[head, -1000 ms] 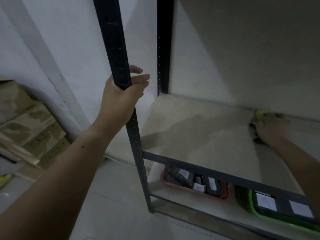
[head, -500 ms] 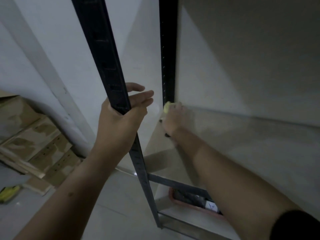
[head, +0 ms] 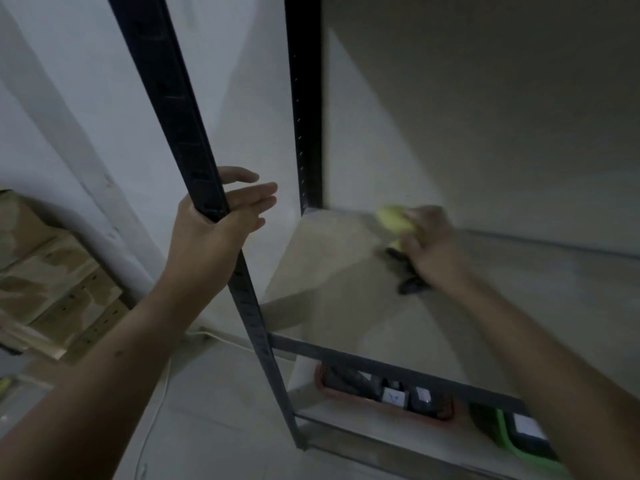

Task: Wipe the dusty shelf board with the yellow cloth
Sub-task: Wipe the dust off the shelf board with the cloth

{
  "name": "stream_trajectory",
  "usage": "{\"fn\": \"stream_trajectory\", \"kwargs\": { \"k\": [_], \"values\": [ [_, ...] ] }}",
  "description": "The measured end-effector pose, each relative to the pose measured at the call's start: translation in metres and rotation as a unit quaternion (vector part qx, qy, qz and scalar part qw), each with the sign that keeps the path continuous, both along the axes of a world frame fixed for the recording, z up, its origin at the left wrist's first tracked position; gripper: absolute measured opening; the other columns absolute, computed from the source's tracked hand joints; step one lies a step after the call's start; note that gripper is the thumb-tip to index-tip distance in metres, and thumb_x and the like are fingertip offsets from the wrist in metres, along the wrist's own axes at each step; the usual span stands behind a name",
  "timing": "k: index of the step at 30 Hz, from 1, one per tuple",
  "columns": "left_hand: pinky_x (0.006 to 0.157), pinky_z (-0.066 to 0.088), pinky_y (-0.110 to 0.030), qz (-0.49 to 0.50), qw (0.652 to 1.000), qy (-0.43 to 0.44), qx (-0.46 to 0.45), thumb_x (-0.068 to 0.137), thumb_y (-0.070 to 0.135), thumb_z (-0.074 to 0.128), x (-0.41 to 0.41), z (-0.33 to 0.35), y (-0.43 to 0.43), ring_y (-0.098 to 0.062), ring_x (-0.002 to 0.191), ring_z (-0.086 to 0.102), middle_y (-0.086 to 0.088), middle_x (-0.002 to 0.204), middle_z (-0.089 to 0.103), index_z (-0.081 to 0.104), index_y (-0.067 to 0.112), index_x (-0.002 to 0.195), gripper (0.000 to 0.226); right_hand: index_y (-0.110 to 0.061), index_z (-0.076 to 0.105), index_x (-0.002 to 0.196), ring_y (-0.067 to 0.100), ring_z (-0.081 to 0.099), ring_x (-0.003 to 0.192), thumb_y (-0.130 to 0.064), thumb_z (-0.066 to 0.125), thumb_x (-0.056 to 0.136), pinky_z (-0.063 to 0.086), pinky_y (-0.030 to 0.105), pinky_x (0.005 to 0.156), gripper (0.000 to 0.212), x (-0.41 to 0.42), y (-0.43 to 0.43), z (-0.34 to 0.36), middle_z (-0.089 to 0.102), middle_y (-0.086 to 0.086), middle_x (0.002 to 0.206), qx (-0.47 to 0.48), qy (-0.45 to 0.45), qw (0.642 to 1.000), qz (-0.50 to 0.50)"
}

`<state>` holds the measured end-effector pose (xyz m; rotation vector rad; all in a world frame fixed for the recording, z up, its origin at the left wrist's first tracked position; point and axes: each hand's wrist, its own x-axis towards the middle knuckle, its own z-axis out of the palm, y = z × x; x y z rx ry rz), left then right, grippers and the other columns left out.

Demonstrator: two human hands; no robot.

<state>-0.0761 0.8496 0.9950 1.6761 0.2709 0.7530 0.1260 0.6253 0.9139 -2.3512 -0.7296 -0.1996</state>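
— Where is your cloth on the board?

— Your yellow cloth (head: 393, 218) sits bunched under your right hand (head: 429, 244), the fingers curled over it, pressed to the shelf board (head: 346, 306) near the back left corner, just beside the rear upright (head: 306, 98).

— How much seems done?

— I judge you are mid-wipe. The hand is blurred, and the dim light hides which parts are clean. The front strip and the right stretch likely remain.

— And your other hand?

— Your left hand (head: 214, 223) hooks the front post (head: 173, 98), thumb behind, fingers loosely extended. Below, a red tray (head: 446, 419) and a green tray (head: 502, 431) rest on the lower shelf.
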Motion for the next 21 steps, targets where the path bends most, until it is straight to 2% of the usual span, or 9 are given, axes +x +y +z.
{"fn": "stream_trajectory", "kwargs": {
  "k": [2, 4, 6, 9, 13, 16, 18, 20, 21],
  "values": [
    [0.101, 0.058, -0.051, -0.001, 1.0, -0.001, -0.003, 0.08, 0.014, 0.057, 0.0, 0.0, 0.0, -0.02, 0.113, 0.075, -0.002, 0.111, 0.081, 0.066, 0.026, 0.105, 0.029, -0.01, 0.06, 0.127, 0.037, 0.052, 0.12, -0.023, 0.05, 0.09, 0.039, 0.036, 0.104, 0.04, 0.036, -0.067, -0.007, 0.057, 0.022, 0.128, -0.051, 0.012, 0.991, -0.123],
    [0.1, 0.058, -0.05, 0.0, 1.0, -0.004, -0.004, 0.076, 0.021, 0.061, -0.001, 0.001, 0.0, -0.02, 0.113, 0.075, -0.001, 0.11, 0.081, 0.066, 0.028, 0.104, 0.03, -0.015, 0.061, 0.112, 0.037, 0.056, 0.112, -0.026, 0.051, 0.089, 0.043, 0.043, 0.1, 0.027, 0.063, -0.123, -0.021, 0.059, 0.022, 0.122, -0.139, 0.044, 0.97, -0.195],
    [0.099, 0.058, -0.049, 0.002, 1.0, -0.008, -0.004, 0.075, 0.023, 0.061, 0.001, 0.0, -0.001, -0.021, 0.112, 0.075, -0.002, 0.11, 0.081, 0.066, 0.027, 0.104, 0.03, -0.013, 0.059, 0.113, 0.04, 0.056, 0.109, -0.025, 0.05, 0.089, 0.047, 0.046, 0.095, 0.028, 0.071, -0.148, -0.035, 0.058, 0.024, 0.122, -0.199, 0.032, 0.95, -0.238],
    [0.101, 0.058, -0.051, 0.006, 1.0, -0.011, -0.006, 0.081, 0.012, 0.053, 0.003, -0.002, 0.0, -0.022, 0.113, 0.075, -0.003, 0.11, 0.081, 0.065, 0.024, 0.105, 0.03, -0.007, 0.059, 0.119, 0.041, 0.056, 0.107, -0.023, 0.053, 0.088, 0.049, 0.047, 0.092, 0.036, 0.057, -0.122, -0.049, 0.06, 0.025, 0.121, -0.213, -0.009, 0.945, -0.247],
    [0.1, 0.058, -0.051, 0.011, 1.0, -0.007, -0.006, 0.082, 0.009, 0.051, 0.003, -0.002, 0.001, -0.023, 0.112, 0.075, -0.003, 0.109, 0.081, 0.065, 0.023, 0.105, 0.031, -0.014, 0.056, 0.118, 0.039, 0.055, 0.107, -0.034, 0.053, 0.085, 0.048, 0.045, 0.095, 0.039, -0.002, -0.03, -0.035, 0.054, 0.019, 0.124, -0.206, -0.01, 0.965, -0.163],
    [0.1, 0.058, -0.049, 0.01, 1.0, -0.003, -0.008, 0.083, 0.011, 0.053, 0.002, -0.002, 0.001, -0.022, 0.111, 0.076, -0.001, 0.107, 0.081, 0.064, 0.023, 0.105, 0.028, -0.015, 0.05, 0.126, 0.033, 0.049, 0.114, -0.037, 0.051, 0.088, 0.044, 0.041, 0.095, 0.044, -0.065, 0.038, -0.031, 0.046, 0.013, 0.132, -0.179, -0.004, 0.982, -0.065],
    [0.1, 0.058, -0.048, 0.01, 1.0, 0.0, -0.011, 0.082, 0.012, 0.055, 0.001, -0.001, 0.0, -0.021, 0.111, 0.076, -0.001, 0.107, 0.081, 0.064, 0.023, 0.105, 0.027, -0.015, 0.046, 0.133, 0.029, 0.046, 0.119, -0.037, 0.05, 0.092, 0.042, 0.039, 0.1, 0.046, -0.099, 0.064, -0.03, 0.043, 0.011, 0.135, -0.176, 0.005, 0.984, 0.025],
    [0.101, 0.057, -0.048, 0.01, 1.0, 0.003, -0.015, 0.081, 0.013, 0.057, 0.0, 0.0, 0.0, -0.02, 0.111, 0.075, -0.002, 0.109, 0.081, 0.065, 0.024, 0.104, 0.027, -0.01, 0.049, 0.134, 0.016, 0.046, 0.121, -0.022, 0.051, 0.095, 0.039, 0.028, 0.103, 0.041, -0.122, 0.07, -0.023, 0.044, 0.013, 0.135, -0.095, 0.071, 0.981, 0.156],
    [0.102, 0.057, -0.049, 0.009, 1.0, 0.005, -0.017, 0.081, 0.013, 0.059, -0.001, 0.0, 0.0, -0.019, 0.111, 0.075, -0.001, 0.109, 0.081, 0.065, 0.024, 0.104, 0.026, -0.005, 0.054, 0.131, 0.003, 0.048, 0.116, -0.011, 0.052, 0.094, 0.038, 0.017, 0.101, 0.037, -0.128, 0.063, -0.016, 0.048, 0.017, 0.133, -0.038, 0.116, 0.968, 0.218]
  ]
}}
